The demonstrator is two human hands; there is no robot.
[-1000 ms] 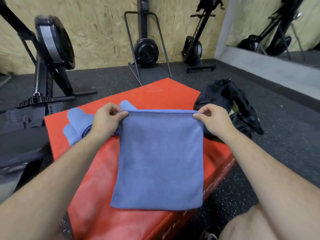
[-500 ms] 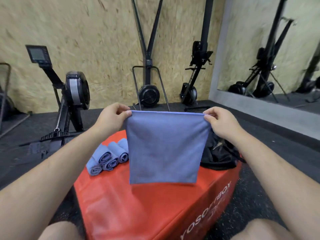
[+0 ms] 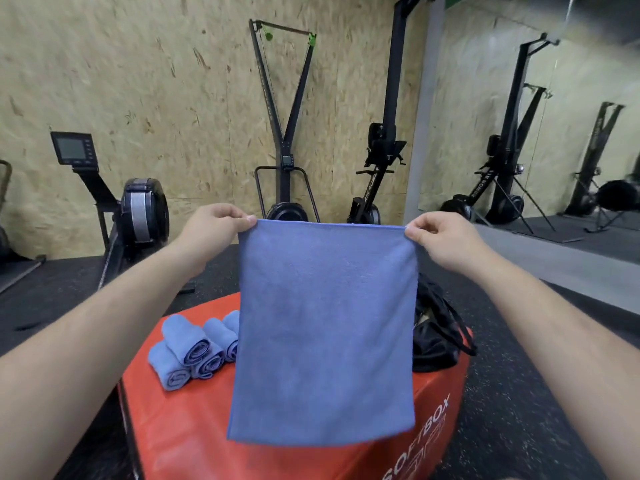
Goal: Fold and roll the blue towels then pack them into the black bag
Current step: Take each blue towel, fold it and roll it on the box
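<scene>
Head camera, looking forward and down. Both my hands are raised at mid-frame, holding one flat blue microfibre towel by its top corners.

- Left hand: thumb and curled fingers pinch the towel's upper left corner.
- Right hand: the same pinch on the upper right corner.
- The top edge is stretched level between them. The cloth hangs straight down, and its lower edge hangs free at lower centre of the frame, in front of the box.

Below sits a red padded box with white lettering on its right face. On its top, left of the hanging cloth, is a cluster of rolled blue towels, all touching one another. I count at least four, one of them half hidden behind the cloth. To the right on the same top lies a crumpled black fabric bag, partly covered by the cloth. I cannot tell whether its mouth is open.

Surroundings:
- A chipboard wall spans the upper frame.
- A black rowing machine with a small monitor stands at left.
- An upright black ski trainer stands at centre.
- A wall mirror fills the upper right.
- A dark speckled rubber floor surrounds the box.
</scene>
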